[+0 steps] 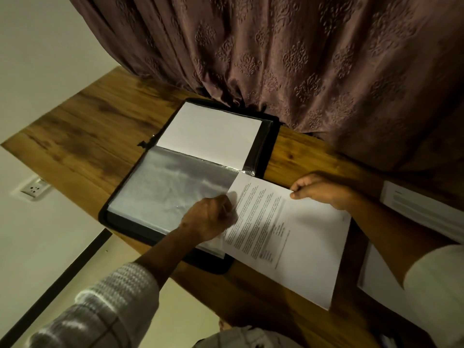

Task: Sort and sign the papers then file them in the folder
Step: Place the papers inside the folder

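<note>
1. The folder (118, 217) lies open on the wooden table (75, 136), near the curtain (301, 59). Its clear sleeves face up, so a page can go in without lifting anything.
2. A white sheet (208, 134) already sits in the far sleeve. The near sleeve (170, 187) looks empty, and I'd say it is the one being filled.
3. The printed sheet (296, 242) lies flat, partly on the table and partly over the folder's right edge, with one corner reaching the fold between the two sleeves.
4. The left hand (211, 219) is curled, its fingertips pinching at the near sleeve's edge where the sheet meets it. It is probably holding the plastic open, though I cannot see the opening itself.
5. The right hand (319, 192) grips the sheet's far long edge between thumb and fingers, which looks like a hold for steering and pushing it sideways.
6. The sheet's long axis runs left to right across the table, dipping slightly toward the person on the right. The text sits at the folder end and the blank part trails away, so the printed end points into the sleeve.
7. More loose papers (421, 209) wait on the right, well clear of the folder, so the filing looks only partly done.
</note>
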